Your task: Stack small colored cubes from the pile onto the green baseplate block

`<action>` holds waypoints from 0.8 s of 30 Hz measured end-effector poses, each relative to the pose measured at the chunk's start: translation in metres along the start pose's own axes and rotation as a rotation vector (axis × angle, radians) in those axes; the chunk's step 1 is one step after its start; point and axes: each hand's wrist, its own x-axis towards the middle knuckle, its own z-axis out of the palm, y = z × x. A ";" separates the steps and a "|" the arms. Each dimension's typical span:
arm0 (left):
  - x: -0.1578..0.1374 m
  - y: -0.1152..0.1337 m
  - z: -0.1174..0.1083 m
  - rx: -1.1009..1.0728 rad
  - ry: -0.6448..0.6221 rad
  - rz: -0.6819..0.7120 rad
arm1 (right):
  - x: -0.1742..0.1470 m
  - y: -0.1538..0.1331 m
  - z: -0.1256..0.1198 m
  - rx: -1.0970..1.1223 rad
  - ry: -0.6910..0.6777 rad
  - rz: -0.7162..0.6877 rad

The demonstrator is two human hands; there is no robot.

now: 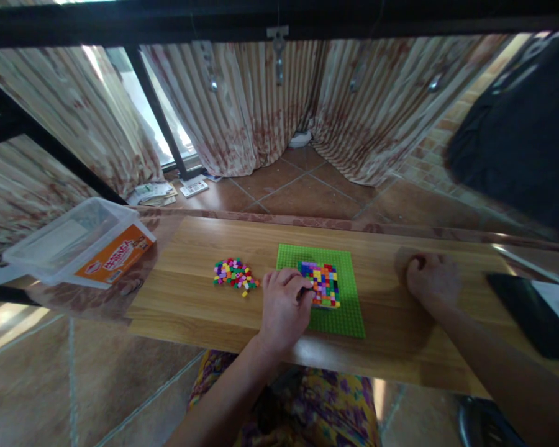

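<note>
A bright green studded baseplate (338, 324) lies on the wooden table, carrying a square block of multicoloured toy bricks (325, 285). My left hand (285, 304) reaches over the plate's left side, thumb and fingers pinched together at the block's left edge. Whatever sits between those fingertips is too small or hidden to make out. To the left of that hand lies a loose pile of small coloured bricks (233, 273). Well right of the baseplate, my right hand (432, 277) rests on the tabletop with its fingers curled in, and nothing shows in it.
A clear plastic bin (81, 242) with an orange label stands left of the table (181, 310). At the table's right end lie a black flat object (531, 310) and white paper (556, 304). A dark bar (279, 22) crosses overhead. Striped curtains (233, 112) hang beyond.
</note>
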 end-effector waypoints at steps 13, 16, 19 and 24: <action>0.005 0.004 0.015 -0.064 0.102 -0.129 | 0.000 0.001 0.001 0.015 0.022 0.001; 0.004 0.004 0.018 -0.076 0.111 -0.123 | 0.000 0.001 0.001 0.019 0.015 0.005; 0.003 0.004 0.020 -0.067 0.127 -0.099 | 0.000 0.001 0.001 0.020 0.009 0.011; 0.001 0.005 0.024 -0.076 0.154 -0.057 | 0.001 0.002 0.002 -0.006 0.010 0.009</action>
